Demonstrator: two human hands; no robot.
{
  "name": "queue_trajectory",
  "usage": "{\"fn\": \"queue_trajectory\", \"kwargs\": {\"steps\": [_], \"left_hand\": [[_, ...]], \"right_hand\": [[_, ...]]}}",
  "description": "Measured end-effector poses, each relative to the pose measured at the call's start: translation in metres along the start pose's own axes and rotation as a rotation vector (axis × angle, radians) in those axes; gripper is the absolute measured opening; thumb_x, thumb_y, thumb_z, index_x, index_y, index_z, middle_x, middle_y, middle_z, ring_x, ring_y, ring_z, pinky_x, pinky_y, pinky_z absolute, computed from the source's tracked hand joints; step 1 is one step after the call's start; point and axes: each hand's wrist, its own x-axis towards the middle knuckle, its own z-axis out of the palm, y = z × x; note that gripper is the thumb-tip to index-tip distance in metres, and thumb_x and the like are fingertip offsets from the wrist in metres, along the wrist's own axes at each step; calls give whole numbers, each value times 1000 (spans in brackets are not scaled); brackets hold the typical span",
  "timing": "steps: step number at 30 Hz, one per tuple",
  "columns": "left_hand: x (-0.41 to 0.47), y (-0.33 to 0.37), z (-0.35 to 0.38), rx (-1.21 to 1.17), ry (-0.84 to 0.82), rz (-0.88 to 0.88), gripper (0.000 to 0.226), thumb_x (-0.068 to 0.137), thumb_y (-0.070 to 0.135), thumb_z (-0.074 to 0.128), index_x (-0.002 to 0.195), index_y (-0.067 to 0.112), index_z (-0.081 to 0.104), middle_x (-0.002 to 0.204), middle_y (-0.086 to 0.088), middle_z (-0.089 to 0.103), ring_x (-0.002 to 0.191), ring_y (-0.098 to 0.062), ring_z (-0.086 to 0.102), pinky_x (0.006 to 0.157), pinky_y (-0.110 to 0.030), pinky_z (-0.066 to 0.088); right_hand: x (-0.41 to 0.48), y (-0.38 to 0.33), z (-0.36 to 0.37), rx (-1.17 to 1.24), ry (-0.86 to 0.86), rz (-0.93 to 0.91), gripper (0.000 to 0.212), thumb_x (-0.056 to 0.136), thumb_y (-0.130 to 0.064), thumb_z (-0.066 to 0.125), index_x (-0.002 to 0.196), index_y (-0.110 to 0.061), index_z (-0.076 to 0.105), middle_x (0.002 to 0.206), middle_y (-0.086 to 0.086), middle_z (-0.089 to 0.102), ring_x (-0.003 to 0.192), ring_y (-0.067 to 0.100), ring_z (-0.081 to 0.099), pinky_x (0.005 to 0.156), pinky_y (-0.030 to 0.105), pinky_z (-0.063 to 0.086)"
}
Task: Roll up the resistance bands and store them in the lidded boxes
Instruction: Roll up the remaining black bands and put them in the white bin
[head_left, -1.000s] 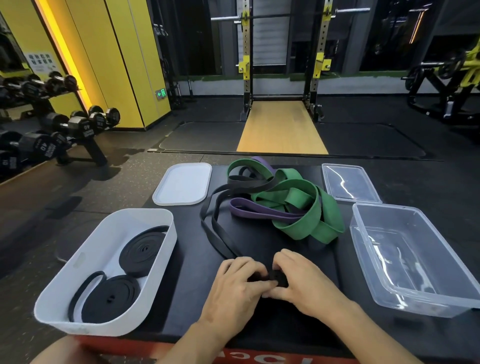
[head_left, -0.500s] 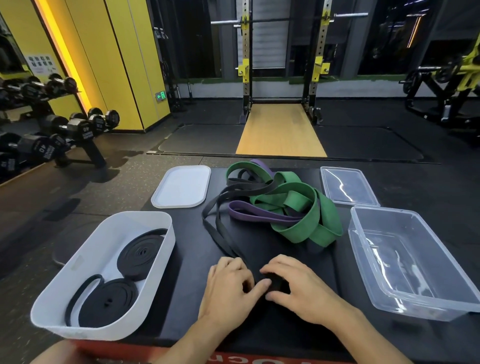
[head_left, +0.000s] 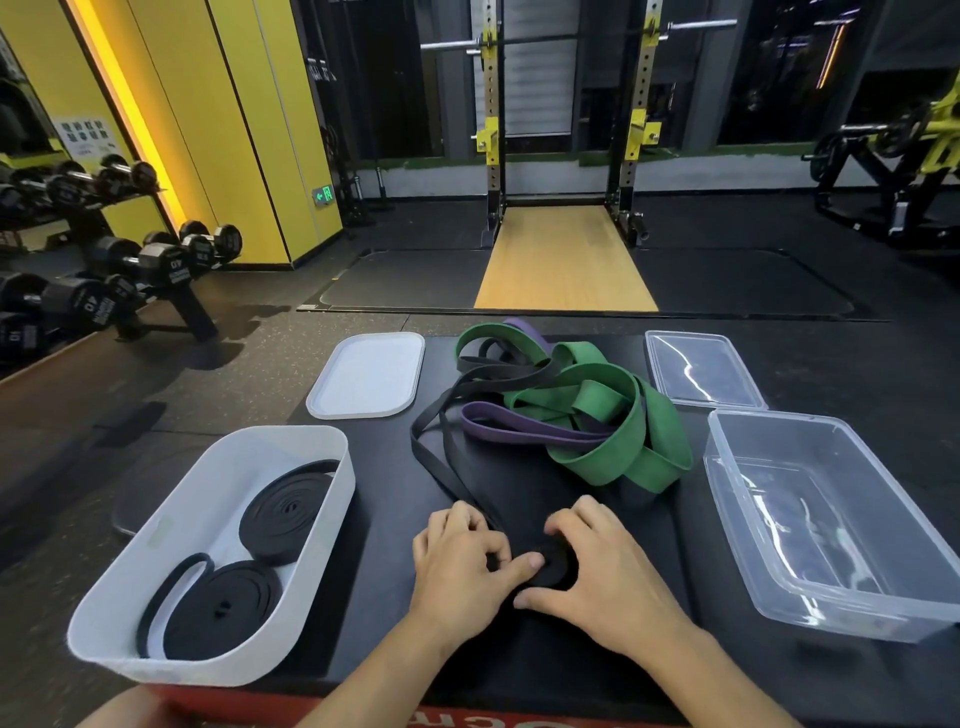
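A small black roll (head_left: 558, 567) of a resistance band lies on the black platform in front of me. My left hand (head_left: 462, 564) and my right hand (head_left: 602, 566) both pinch it, fingers curled round its sides. The band's loose black length (head_left: 441, 467) runs from the roll up into a pile of green bands (head_left: 618, 431) and a purple band (head_left: 519, 423). A white box (head_left: 218, 660) at the left holds two rolled black bands (head_left: 285, 512). An empty clear box (head_left: 826, 525) stands at the right.
A white lid (head_left: 369, 374) lies beyond the white box and a clear lid (head_left: 701, 376) beyond the clear box. The platform's red front edge (head_left: 363, 709) is right below my arms. A dumbbell rack (head_left: 104, 280) stands at the far left, a squat rack (head_left: 566, 130) behind.
The roll between my hands has grown a little. My hands have spread slightly apart around it, and more of the loose black band has been drawn toward me.
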Motion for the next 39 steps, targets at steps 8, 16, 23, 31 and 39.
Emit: {"fn": "queue_trajectory", "kwargs": {"steps": [8,16,23,31,39], "left_hand": [[-4,-4,6,44,26,93,52,95,72,42,61,35,51,101,22,45,118,4,30,110,-26,19],[-1,-10,8,-23,15,108,60,97,67,46,52,28,58,98,21,52,124,3,33,109,-23,18],[2,-13,14,-7,21,96,56,90,77,44,55,35,58,96,20,45,117,-3,35,103,-26,25],[-6,-6,8,-18,86,104,51,100,63,44,61,31,51,95,19,49,114,1,38,109,-26,29],[-5,-7,9,-40,125,68,50,98,64,49,61,31,54,92,19,50,106,0,42,98,-24,37]], "right_hand": [[0,8,7,70,34,-26,53,71,-78,64,106,-38,63,96,-23,48,96,-1,50,76,13,40],[0,8,2,170,-22,-83,63,78,-54,70,139,-45,58,125,-36,53,121,-1,52,101,18,43],[-1,-8,10,-27,87,5,57,66,-79,67,106,-41,51,101,-26,47,104,-2,45,82,19,44],[2,1,13,79,85,4,50,65,-74,67,100,-40,59,93,-17,54,98,5,51,79,22,46],[3,4,3,169,-26,-81,50,75,-58,70,121,-39,68,114,-25,58,113,3,56,96,25,47]]}}
